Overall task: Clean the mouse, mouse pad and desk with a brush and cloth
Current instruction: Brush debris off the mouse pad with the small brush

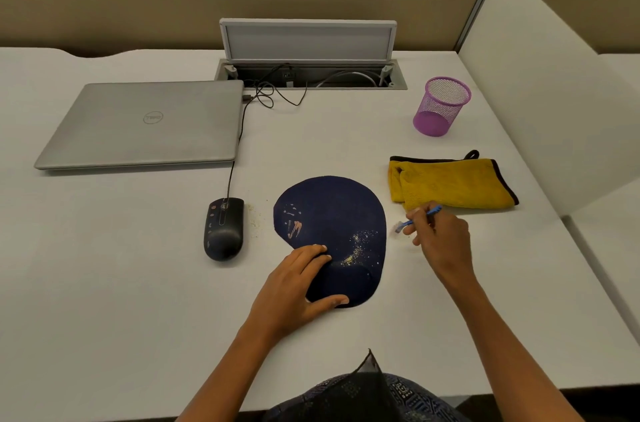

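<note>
A dark blue mouse pad [332, 214] lies mid-desk, marked with pale smears on its left and yellowish crumbs near its wrist rest. My left hand [298, 286] presses flat on the pad's lower left edge, thumb along the front rim. My right hand [440, 241] holds a small blue brush [417, 219] just right of the pad, bristles pointing left near the desk surface. A black wired mouse [224, 229] sits left of the pad, with crumbs [255, 219] scattered between them. A folded yellow cloth [450, 184] lies beyond my right hand.
A shut silver laptop [145, 124] rests at the back left, the mouse cable [239, 144] running along its right side to an open cable box [308, 75]. A purple mesh cup [441, 106] stands at the back right. A white partition [540, 92] borders the right of the desk [121, 266].
</note>
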### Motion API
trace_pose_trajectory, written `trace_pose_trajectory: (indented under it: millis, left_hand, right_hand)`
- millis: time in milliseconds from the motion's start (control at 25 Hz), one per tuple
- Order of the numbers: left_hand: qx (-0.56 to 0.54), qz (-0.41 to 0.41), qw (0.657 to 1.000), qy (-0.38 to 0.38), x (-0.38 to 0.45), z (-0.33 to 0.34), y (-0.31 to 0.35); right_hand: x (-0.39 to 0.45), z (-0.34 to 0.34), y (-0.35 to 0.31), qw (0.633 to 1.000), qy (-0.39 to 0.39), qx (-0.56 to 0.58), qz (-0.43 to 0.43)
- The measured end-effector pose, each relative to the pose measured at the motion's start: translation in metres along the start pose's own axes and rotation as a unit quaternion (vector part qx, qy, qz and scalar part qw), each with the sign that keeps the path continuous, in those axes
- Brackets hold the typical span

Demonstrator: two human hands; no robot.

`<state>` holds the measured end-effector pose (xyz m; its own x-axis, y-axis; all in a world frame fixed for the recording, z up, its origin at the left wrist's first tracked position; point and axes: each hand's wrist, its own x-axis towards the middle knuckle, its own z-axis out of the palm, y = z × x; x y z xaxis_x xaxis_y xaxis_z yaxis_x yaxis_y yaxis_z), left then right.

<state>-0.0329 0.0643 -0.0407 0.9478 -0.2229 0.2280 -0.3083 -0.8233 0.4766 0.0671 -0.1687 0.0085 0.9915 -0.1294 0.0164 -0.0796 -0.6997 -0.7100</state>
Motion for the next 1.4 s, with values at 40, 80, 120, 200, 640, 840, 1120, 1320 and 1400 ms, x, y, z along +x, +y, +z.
trace_pose_trajectory:
  millis: [40,80,120,200,640,840,1120,1320,1400]
  left_hand:
    - [0.000,0.000,1.000,-0.001,0.000,0.000,0.000]
    - [-0.001,-0.001,1.000,-0.001,0.000,0.000,0.000]
    - [0.000,-0.001,1.000,-0.001,0.000,0.000,0.000]
    - [0.002,0.001,1.000,0.000,0.000,-0.001,0.000]
    - [-0.001,0.004,1.000,0.004,-0.001,-0.001,0.000]
    - [0.002,0.003,1.000,0.006,0.000,0.000,0.000]
    - [-0.001,0.006,1.000,0.003,0.000,-0.001,0.000]
    - [0.004,0.006,1.000,0.005,0.000,0.000,-0.001]
    - [0.004,0.007,1.000,0.006,0.000,0.000,-0.001]
  right_hand:
    - [0.000,0.000,-0.004,1.000,-0.007,0.022,-0.006]
    - [-0.001,0.002,-0.009,0.999,-0.021,0.038,-0.013]
    - [-0.002,0.005,-0.013,0.998,-0.038,0.040,-0.022]
    - [-0.006,0.012,-0.013,0.998,-0.056,0.019,-0.025]
    - [-0.010,0.013,-0.019,0.994,-0.089,0.047,-0.032]
    - [-0.008,-0.001,-0.002,0.999,-0.029,-0.013,0.025]
    - [-0.014,0.014,-0.021,0.991,-0.113,0.071,-0.026]
    - [-0.005,-0.001,-0.005,0.998,-0.018,-0.049,0.032]
    - [-0.005,-0.002,-0.014,0.999,-0.032,0.024,0.007]
